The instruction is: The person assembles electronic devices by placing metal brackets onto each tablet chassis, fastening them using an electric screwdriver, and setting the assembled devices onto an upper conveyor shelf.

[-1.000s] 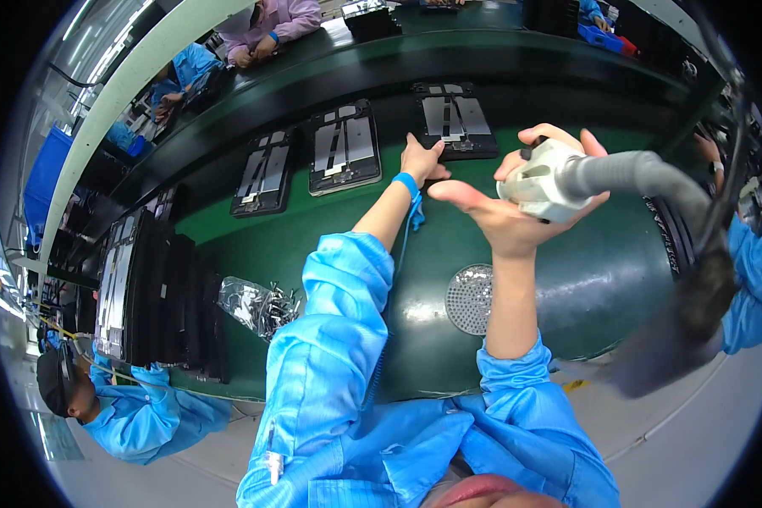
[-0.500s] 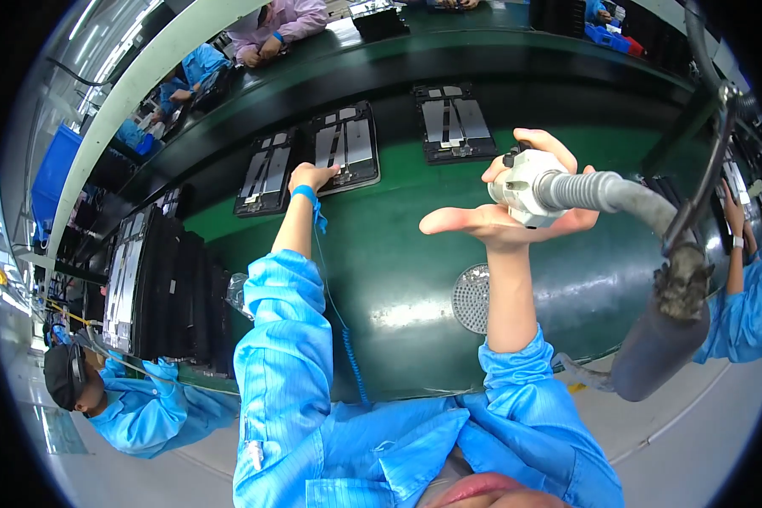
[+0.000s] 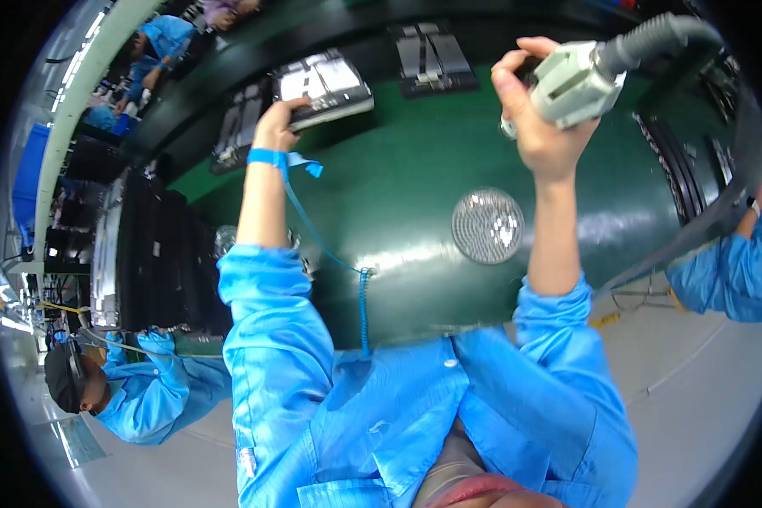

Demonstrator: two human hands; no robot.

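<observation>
My left hand [image 3: 277,125] is closed on the near left corner of an opened tablet [image 3: 323,83], a dark frame with bright silver panels. That tablet sits tilted, its near edge raised off the green bench top [image 3: 381,178]. A blue wrist strap with a coiled cord is round my left wrist. In my right hand [image 3: 549,140] is a whitish, gun-shaped tool [image 3: 577,83] with a ribbed grey hose [image 3: 652,41], held in the air with the fingers wrapped round it. Two similar tablets flank the gripped one, one on the left [image 3: 239,127] and one on the right [image 3: 436,61].
A round dimpled metal disc [image 3: 488,226] lies on the bench. Tall stacked dark panels [image 3: 157,254] stand at the left, and more dark panels [image 3: 673,165] at the right. Co-workers in blue sit at the left [image 3: 157,389] and right [image 3: 724,271]; others are across the bench.
The tool has swung up and to the right in my right hand, whose fingers have closed round it. My left hand now tilts up the tablet it was touching. The view has shifted.
</observation>
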